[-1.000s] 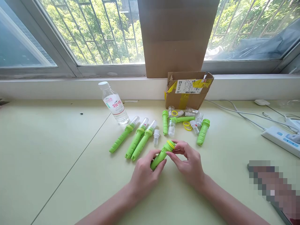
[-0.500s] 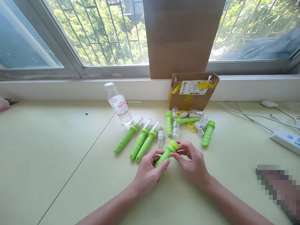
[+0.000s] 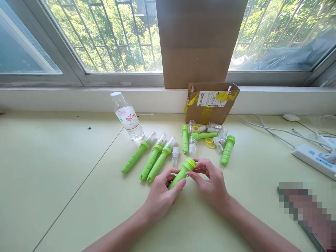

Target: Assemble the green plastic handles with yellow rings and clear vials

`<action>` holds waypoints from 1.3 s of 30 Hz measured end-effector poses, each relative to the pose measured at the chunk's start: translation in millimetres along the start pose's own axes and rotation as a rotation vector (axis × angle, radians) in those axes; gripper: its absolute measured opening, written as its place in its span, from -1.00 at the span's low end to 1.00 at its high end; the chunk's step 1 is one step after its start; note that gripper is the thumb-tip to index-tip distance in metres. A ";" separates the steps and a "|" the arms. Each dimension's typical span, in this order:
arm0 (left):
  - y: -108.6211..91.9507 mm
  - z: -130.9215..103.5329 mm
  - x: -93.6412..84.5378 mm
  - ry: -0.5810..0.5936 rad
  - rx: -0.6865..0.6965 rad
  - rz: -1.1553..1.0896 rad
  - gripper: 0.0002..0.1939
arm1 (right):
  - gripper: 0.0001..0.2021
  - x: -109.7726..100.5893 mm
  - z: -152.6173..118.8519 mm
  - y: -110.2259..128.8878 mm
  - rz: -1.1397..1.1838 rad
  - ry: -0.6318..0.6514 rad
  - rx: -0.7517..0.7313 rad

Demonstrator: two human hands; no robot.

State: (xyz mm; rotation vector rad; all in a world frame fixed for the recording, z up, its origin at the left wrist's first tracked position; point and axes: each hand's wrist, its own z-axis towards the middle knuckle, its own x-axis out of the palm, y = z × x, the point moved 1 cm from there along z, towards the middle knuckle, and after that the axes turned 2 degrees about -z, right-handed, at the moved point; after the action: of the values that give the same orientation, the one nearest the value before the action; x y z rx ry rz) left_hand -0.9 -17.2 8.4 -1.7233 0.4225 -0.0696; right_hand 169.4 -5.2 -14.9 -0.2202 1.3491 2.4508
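Note:
My left hand [image 3: 162,190] is closed around a green torch-shaped plastic handle [image 3: 181,174], which tilts with its wide threaded end up and to the right. A yellow ring [image 3: 191,163] sits around that wide end. With thumb and fingertips, my right hand [image 3: 210,180] pinches at the ring and the collar below it; the exact contact is partly hidden by the fingers. Just beyond the hands stands a small clear piece with a white cap [image 3: 175,155]. To the left lie three similar green handles [image 3: 135,157] with clear tips fitted.
Loose green handles [image 3: 228,150], clear caps [image 3: 192,144] and yellow rings [image 3: 210,143] lie behind my right hand. A cardboard box [image 3: 210,105] stands by the wall, with a water bottle [image 3: 128,117] to its left. At right are a power strip [image 3: 313,159], cables and a blurred-out object [image 3: 306,213].
The whole view has shifted, so everything sits a little further left. Both hands keep nearly the same hold on the green handle, with only slight finger movement at the ring.

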 end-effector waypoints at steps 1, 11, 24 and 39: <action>-0.1 0.3 0.0 -0.001 0.002 -0.003 -0.60 | -0.84 0.1 0.2 -0.3 0.000 0.000 -0.004; -0.2 0.3 0.0 -0.013 0.011 0.002 -0.62 | -0.82 0.6 0.6 -2.0 0.028 0.001 0.039; -2.5 -0.9 0.0 -0.028 0.017 0.015 -0.64 | -0.81 0.6 1.7 -1.3 0.058 0.015 0.048; -2.2 -2.9 0.1 0.007 0.019 0.005 -0.65 | -0.85 0.7 -1.5 1.6 0.078 -0.020 0.069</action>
State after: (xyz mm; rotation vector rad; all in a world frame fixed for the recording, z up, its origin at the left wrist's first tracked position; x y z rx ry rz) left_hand -1.1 -19.6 11.1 -1.7032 0.4304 -0.0760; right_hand 168.1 -7.1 -14.7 -0.1276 1.4568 2.4574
